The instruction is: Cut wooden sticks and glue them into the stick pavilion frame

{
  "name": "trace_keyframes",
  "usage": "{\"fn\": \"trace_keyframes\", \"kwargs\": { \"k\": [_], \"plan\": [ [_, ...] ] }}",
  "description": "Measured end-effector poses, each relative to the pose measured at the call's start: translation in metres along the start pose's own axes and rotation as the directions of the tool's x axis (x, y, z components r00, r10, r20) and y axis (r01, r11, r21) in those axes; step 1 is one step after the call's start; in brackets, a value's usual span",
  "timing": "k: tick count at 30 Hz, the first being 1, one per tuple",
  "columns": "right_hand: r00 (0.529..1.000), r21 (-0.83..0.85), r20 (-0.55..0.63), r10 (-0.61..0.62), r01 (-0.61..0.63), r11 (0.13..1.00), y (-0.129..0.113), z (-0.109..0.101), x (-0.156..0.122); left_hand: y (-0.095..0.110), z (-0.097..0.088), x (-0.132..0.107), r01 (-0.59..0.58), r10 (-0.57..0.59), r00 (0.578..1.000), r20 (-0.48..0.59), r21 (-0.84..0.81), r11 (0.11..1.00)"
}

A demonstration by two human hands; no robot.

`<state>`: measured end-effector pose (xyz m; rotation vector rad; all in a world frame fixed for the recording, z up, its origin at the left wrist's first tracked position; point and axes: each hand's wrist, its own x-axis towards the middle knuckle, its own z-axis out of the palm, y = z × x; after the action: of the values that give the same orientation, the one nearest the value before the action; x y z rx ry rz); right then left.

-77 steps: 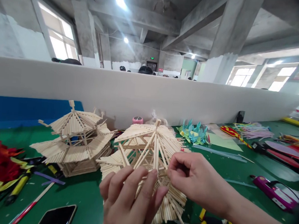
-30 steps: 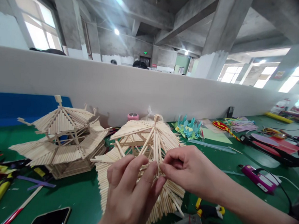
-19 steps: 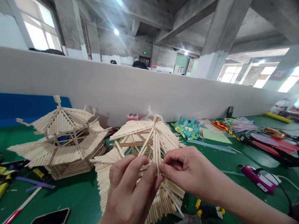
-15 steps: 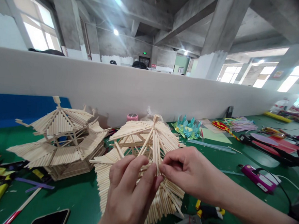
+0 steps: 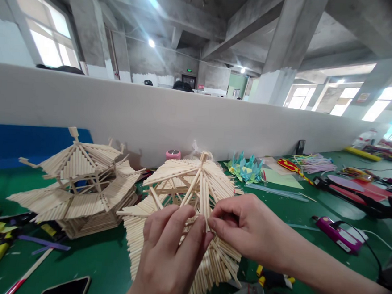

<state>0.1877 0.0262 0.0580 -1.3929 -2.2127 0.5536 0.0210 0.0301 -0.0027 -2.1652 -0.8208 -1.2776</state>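
In front of me stands a pavilion model [image 5: 160, 173] built of thin wooden sticks, with an upper roof that is partly open on the near side. My left hand [image 5: 171, 253] is at that gap, its thumb and fingers closed on the lower end of a wooden stick [image 5: 203, 197] in the upper roof. From the right, my right hand [image 5: 241, 222] pinches at the same stick ends, its fingertips close to my left thumb. Just what lies between the right fingertips is hidden. A second stick pavilion [image 5: 89, 189] with a fuller roof stands to the left.
On the green table [image 5: 104, 252] lie a phone [image 5: 67, 288], pliers [image 5: 246, 291] and a purple device with a cable [image 5: 339, 235]. Blue-green folded paper [image 5: 244, 166] and a pink round container [image 5: 173, 154] stand behind. A white partition [image 5: 151, 117] runs along the back.
Both hands stay at the roof stick with hardly any movement. The view has shifted very slightly.
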Motion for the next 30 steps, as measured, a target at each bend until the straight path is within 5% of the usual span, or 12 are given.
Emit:
{"fn": "trace_keyframes", "kwargs": {
  "k": [19, 22, 26, 30],
  "plan": [
    [1.000, 0.029, 0.007, 0.002, -0.002, 1.000, 0.000, -0.003, 0.000, -0.003, 0.001, -0.009, -0.014, 0.014, 1.000, -0.003, -0.005, 1.000],
    [0.995, 0.021, -0.098, -0.029, 0.031, 0.999, 0.002, -0.006, 0.000, -0.001, 0.001, -0.008, -0.001, 0.001, 1.000, -0.006, -0.011, 1.000],
    [0.931, -0.056, -0.326, -0.165, 0.155, 0.986, 0.008, -0.004, 0.005, -0.002, 0.002, -0.007, -0.003, 0.003, 1.000, 0.014, -0.012, 1.000],
    [0.900, -0.078, -0.365, -0.238, 0.225, 0.971, 0.015, 0.002, 0.015, -0.004, 0.001, -0.008, -0.062, 0.062, 0.998, 0.017, 0.037, 0.997]
  ]
}}
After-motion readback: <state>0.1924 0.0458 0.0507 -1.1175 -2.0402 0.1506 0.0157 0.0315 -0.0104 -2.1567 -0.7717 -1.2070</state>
